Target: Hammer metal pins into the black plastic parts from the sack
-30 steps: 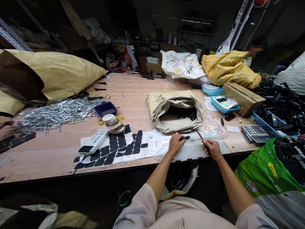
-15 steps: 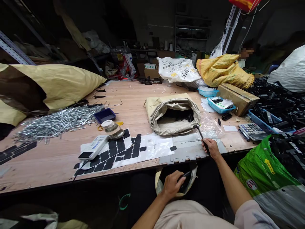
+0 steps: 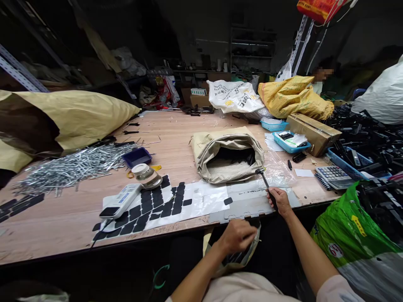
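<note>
My right hand (image 3: 280,201) is closed round the dark handle of a slim black-handled stick (image 3: 266,182), just above the table's front edge. The stick points up and left, its small dark head by the lower right rim of a beige sack (image 3: 204,161). That sack lies on the table, its mouth facing me and several black pieces inside. My left hand (image 3: 237,237) is above an open lap bag (image 3: 242,262) holding dark pieces. Its fingers are curled in and somewhat blurred; whatever they may hold is hidden.
To the left are a heap of metal rods (image 3: 82,163), a navy tray (image 3: 137,157), a jar (image 3: 147,176) and sheets of black stickers (image 3: 157,201). A calculator (image 3: 335,176), blue baskets (image 3: 291,144) and a green bag (image 3: 340,226) stand right. A person sits far back right.
My left hand has risen out of the lap bag, and the black handle seen in it before no longer shows. My right hand keeps its hold on the stick, nearly still.
</note>
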Demonstrator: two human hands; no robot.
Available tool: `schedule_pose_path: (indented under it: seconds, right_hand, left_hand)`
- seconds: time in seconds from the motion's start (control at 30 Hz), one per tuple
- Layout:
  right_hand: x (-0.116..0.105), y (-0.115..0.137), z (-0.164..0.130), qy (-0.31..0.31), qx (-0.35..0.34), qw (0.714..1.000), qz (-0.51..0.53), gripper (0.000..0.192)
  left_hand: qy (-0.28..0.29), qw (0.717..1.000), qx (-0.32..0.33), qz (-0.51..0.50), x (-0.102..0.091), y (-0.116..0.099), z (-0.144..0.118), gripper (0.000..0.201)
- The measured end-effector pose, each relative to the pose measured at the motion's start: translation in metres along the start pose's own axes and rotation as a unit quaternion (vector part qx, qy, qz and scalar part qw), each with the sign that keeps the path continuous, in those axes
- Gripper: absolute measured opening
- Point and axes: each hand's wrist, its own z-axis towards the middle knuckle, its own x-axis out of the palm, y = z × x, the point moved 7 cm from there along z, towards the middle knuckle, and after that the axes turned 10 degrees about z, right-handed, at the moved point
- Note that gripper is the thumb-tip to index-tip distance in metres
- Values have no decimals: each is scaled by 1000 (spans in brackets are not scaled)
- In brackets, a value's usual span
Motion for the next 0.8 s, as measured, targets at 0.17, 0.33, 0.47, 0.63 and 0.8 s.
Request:
schedule_pose_path:
  seconds: [0.17,0.33,0.47,0.63,0.8]
  right_hand:
    - [1,2,0,-6,3,1000,-2,50]
    - [3,4,0,-20,2,1000,-11,52]
    - [4,2,1,-20,9,1000,-21,51]
    - [3,0,2,-18,8,1000,-3,49]
    - [2,1,2,-17,2,1000,0,48]
  left_hand:
    - [-244,949,-201,-12,-85,98,111,17]
    - [-252,889,-382,21,-100,198,173,9]
    - [-228,887,-400,40,-78,224,181,12]
    - [-202,874,-430,100,-63,228,171,7]
    - [-212,882,-409,98,-84,205,167,14]
